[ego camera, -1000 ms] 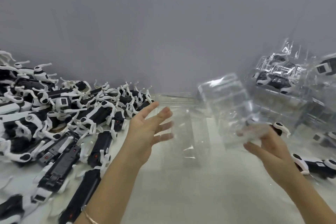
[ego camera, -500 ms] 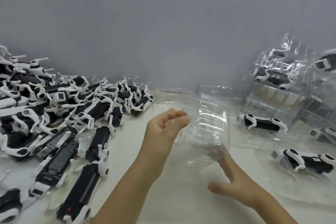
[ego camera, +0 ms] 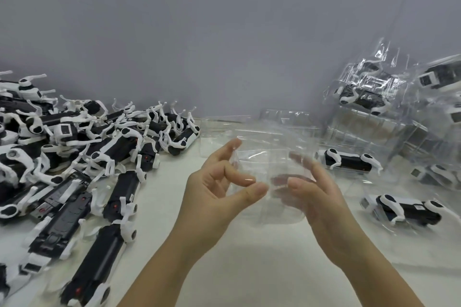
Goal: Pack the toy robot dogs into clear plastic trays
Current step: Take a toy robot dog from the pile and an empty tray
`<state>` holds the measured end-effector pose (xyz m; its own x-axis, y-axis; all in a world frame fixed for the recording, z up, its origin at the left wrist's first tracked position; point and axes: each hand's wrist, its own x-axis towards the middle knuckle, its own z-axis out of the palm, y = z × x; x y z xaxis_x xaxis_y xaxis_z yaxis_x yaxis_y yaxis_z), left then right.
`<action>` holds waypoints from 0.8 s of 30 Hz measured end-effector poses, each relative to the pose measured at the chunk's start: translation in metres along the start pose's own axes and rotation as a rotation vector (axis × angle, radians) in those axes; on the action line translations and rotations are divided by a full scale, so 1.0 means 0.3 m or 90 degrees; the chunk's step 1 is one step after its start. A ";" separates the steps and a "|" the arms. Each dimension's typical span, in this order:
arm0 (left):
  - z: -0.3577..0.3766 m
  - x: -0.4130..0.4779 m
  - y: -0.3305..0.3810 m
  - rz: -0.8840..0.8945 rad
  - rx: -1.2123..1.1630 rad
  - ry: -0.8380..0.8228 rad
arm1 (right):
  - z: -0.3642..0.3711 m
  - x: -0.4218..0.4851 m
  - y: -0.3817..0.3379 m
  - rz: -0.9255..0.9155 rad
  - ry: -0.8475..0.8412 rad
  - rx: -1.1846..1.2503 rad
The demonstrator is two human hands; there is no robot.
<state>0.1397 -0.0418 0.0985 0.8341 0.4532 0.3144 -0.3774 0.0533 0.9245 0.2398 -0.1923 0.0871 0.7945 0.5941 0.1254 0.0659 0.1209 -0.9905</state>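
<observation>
My left hand (ego camera: 219, 189) and right hand (ego camera: 316, 197) gripped an empty clear plastic tray (ego camera: 269, 157) (readying it, I judged). The next move called for freeing a hand to fetch a toy robot dog (ego camera: 123, 190).

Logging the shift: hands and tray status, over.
Left hand and right hand hold an empty clear tray. Loose toy robot dogs piled left; packed trays right. Nothing blocking.

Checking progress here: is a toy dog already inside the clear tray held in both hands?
No, the clear tray gripped by the left hand and right hand is empty, with no dog in it.
</observation>
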 end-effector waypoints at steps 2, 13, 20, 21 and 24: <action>0.015 -0.013 0.003 0.016 0.001 -0.037 | 0.025 -0.023 -0.023 0.006 -0.033 -0.001; -0.087 0.023 0.028 0.061 -0.284 -0.020 | -0.037 -0.016 -0.082 -0.071 0.151 0.126; -0.117 0.036 0.023 0.044 -0.294 -0.023 | -0.048 -0.048 -0.089 -0.053 0.158 0.125; -0.131 0.044 0.020 0.041 -0.324 -0.010 | -0.051 -0.049 -0.089 -0.056 0.167 0.136; -0.206 0.061 -0.004 -0.052 -0.495 0.041 | -0.081 -0.062 -0.116 -0.096 0.244 0.160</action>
<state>0.1306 0.0215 0.0899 0.8552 0.4704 0.2175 -0.5093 0.6853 0.5206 0.2375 -0.2268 0.1178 0.9556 0.2250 0.1901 0.0873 0.4002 -0.9123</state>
